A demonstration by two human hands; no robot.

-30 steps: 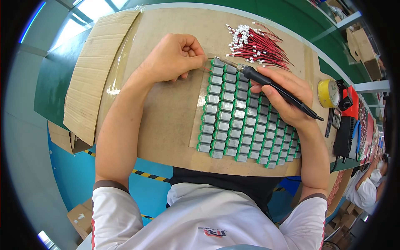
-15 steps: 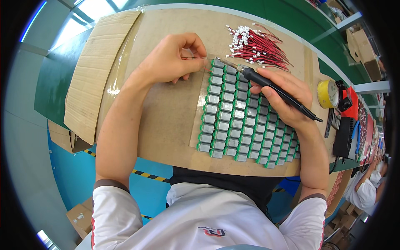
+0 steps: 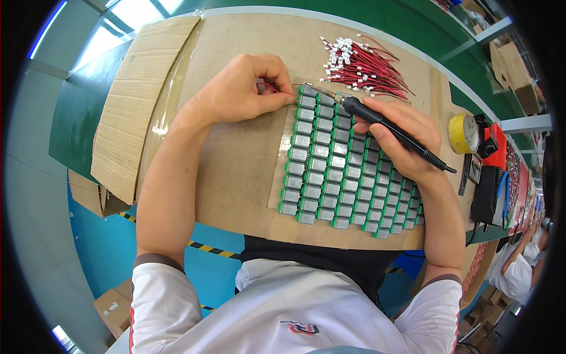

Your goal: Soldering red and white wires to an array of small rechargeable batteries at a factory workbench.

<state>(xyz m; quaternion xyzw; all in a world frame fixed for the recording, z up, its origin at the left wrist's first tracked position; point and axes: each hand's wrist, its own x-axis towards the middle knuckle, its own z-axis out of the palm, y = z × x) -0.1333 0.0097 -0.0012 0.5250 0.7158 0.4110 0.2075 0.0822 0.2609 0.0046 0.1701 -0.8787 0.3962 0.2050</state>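
My right hand (image 3: 407,127) grips the black handle of a soldering iron (image 3: 361,110), its tip at the top left corner of a block of small grey battery cells (image 3: 320,151) with green board edges. The cells lie in close, slanting rows. Just left of that corner, my left hand (image 3: 250,91) pinches a thin red wire (image 3: 268,87) between thumb and forefinger, its end by the corner cell's green edge. A thin dark strand also reaches that corner. Whether the iron's tip touches metal is too small to tell.
Beyond the cells lies a pile of red and black wires with white connectors (image 3: 359,65). A yellow tape roll (image 3: 464,133) and a black box (image 3: 487,193) stand at the right. A cardboard flap (image 3: 141,100) covers the table's left. Another person (image 3: 516,268) sits far right.
My left hand has shifted slightly down, its fingertips now lower beside the corner cell, and the red wire shows in it. My right hand and the soldering iron have hardly moved.
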